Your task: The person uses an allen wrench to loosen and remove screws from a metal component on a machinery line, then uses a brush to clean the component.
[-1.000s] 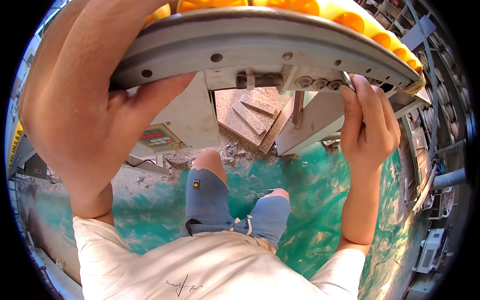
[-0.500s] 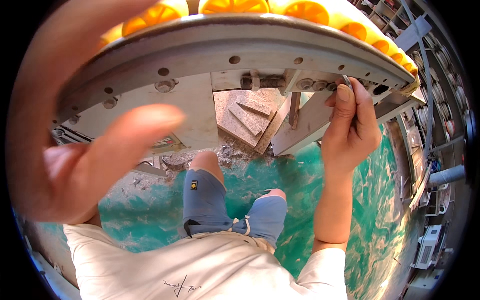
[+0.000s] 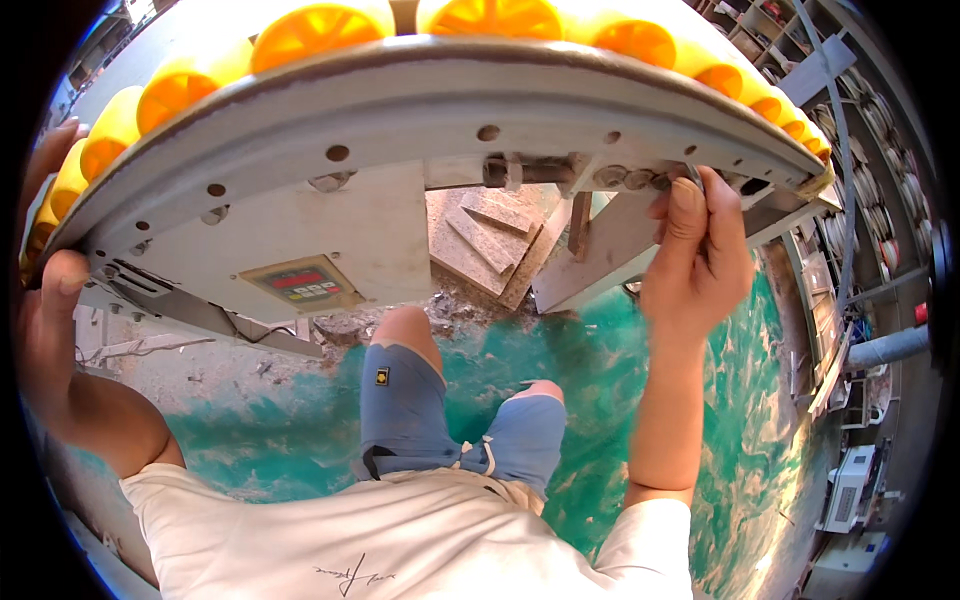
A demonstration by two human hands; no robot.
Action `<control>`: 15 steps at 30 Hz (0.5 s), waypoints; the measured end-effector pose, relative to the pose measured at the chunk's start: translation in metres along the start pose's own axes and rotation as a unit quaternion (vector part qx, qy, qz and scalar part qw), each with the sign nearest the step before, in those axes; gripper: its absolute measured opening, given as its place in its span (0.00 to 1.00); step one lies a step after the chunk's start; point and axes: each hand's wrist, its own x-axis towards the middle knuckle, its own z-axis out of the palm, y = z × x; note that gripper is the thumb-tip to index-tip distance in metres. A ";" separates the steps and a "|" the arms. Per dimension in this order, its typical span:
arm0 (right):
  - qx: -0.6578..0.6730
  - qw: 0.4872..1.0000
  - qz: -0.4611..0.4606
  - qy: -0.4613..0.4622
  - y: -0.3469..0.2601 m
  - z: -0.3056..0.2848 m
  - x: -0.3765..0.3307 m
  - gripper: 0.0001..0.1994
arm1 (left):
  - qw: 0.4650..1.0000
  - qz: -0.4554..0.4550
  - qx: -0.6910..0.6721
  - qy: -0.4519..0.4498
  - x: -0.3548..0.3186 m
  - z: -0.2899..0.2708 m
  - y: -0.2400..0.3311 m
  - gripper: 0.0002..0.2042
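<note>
A grey metal frame rail (image 3: 430, 110) with a row of holes arches across the view, topped by yellow rollers (image 3: 490, 18). At its left end my left hand (image 3: 48, 325) is closed around it, thumb on the near face and fingers reaching over by the rollers. My right hand (image 3: 700, 255) is closed near the rail's right part, thumb and forefinger pinching a thin metal piece (image 3: 695, 177); its kind is not clear. It is beside several round bolt heads or washers (image 3: 638, 179). Left of these lies a horizontal threaded bolt with a nut (image 3: 513, 172).
A control panel (image 3: 303, 284) with a red display sits on the grey cover plate. Beneath the frame, stone-like offcuts (image 3: 485, 235) lie on a board. The floor (image 3: 620, 400) is green and dusty. Shelves (image 3: 885, 180) with stacked rolls line the right side.
My left hand has moved from close before the camera to the rail's left end and taken hold there. My right hand stays in nearly the same place, still pinching the thin metal piece.
</note>
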 end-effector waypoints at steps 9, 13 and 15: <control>0.108 0.991 0.076 -0.028 0.002 0.003 0.000 0.10 | 0.996 -0.016 0.079 -0.045 -0.005 -0.001 -0.006 0.31; 0.018 0.994 0.037 0.102 0.001 0.031 -0.011 0.15 | 0.975 -0.065 0.126 -0.171 -0.028 -0.020 -0.019 0.36; -0.013 0.990 0.030 0.136 -0.003 0.040 -0.012 0.16 | 0.968 -0.076 0.139 -0.194 -0.035 -0.027 -0.018 0.37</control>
